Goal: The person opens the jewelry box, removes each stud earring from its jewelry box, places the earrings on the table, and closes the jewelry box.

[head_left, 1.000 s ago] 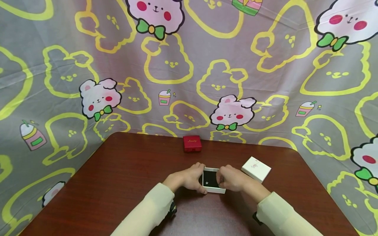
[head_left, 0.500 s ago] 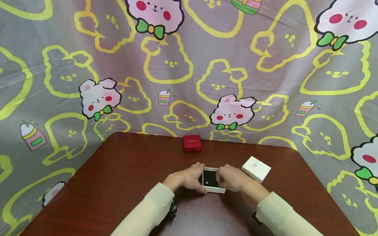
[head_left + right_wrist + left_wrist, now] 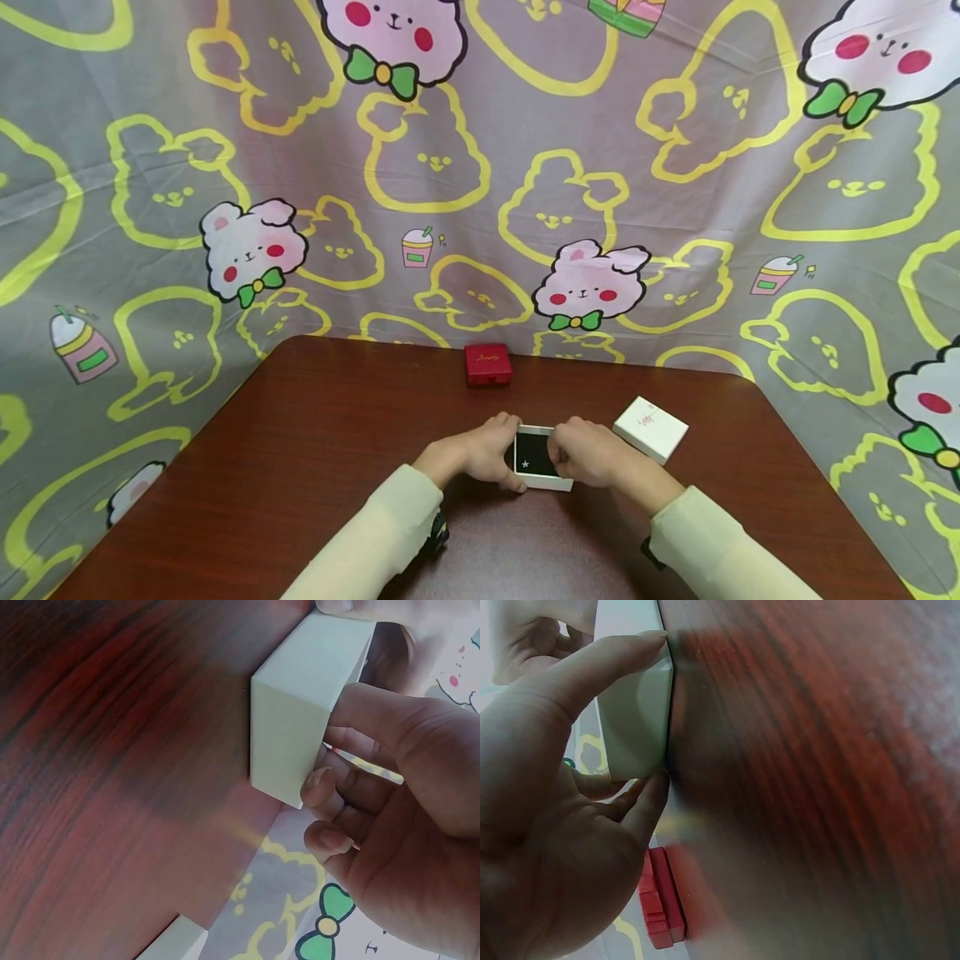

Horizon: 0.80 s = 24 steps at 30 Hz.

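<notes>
A small white jewelry box point(image 3: 545, 483) sits uncovered on the table in the head view, lined with a black insert point(image 3: 536, 446). A small silver star point(image 3: 525, 464) shows on the insert near the front left corner. My left hand point(image 3: 491, 452) grips the box's left end, thumb point(image 3: 619, 664) along the near wall, fingers at the far side. My right hand point(image 3: 588, 452) is at the box's right end, its thumb and forefinger dipping over the rim while the other fingers point(image 3: 322, 791) curl outside the wall. I cannot tell whether those dipping fingertips pinch anything.
To the right lies a white lid point(image 3: 651, 429) with a small red print. A red box point(image 3: 488, 365) with gold lettering stands at the table's back edge. Behind the brown wooden table point(image 3: 337, 417) hangs a patterned cloth point(image 3: 480, 183).
</notes>
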Tool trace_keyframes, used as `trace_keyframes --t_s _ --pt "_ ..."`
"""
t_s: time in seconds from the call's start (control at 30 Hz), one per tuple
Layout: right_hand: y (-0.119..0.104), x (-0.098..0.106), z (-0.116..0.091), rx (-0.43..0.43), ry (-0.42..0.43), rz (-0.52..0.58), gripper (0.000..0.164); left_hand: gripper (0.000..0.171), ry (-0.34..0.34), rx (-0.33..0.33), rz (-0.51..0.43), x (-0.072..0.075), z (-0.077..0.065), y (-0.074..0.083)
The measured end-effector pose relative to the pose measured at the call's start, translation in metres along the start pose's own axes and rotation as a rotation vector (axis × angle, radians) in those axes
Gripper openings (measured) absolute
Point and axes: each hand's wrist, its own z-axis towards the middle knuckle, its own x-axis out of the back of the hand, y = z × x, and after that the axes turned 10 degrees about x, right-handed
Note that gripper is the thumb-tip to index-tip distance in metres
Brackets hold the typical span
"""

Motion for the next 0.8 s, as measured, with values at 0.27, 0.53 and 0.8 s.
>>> trace_keyframes --t_s 0.27,0.53,0.8 --pt "0.0011 -0.0031 0.0008 -0.016 0.011 -0.048 0.035 0.085 -0.002 0.002 -0.010 -0.0003 0.0003 -0.0011" --pt "0.0020 -0.0039 0.0018 -0.023 0.024 -0.075 0.036 0.082 0.003 -0.005 -0.005 -0.0009 -0.0002 -0.0007" --pt "0.0038 -0.0062 -0.0002 -0.007 0.017 -0.055 0.045 0.085 -0.004 0.000 -0.004 0.0007 -0.0021 0.0007"
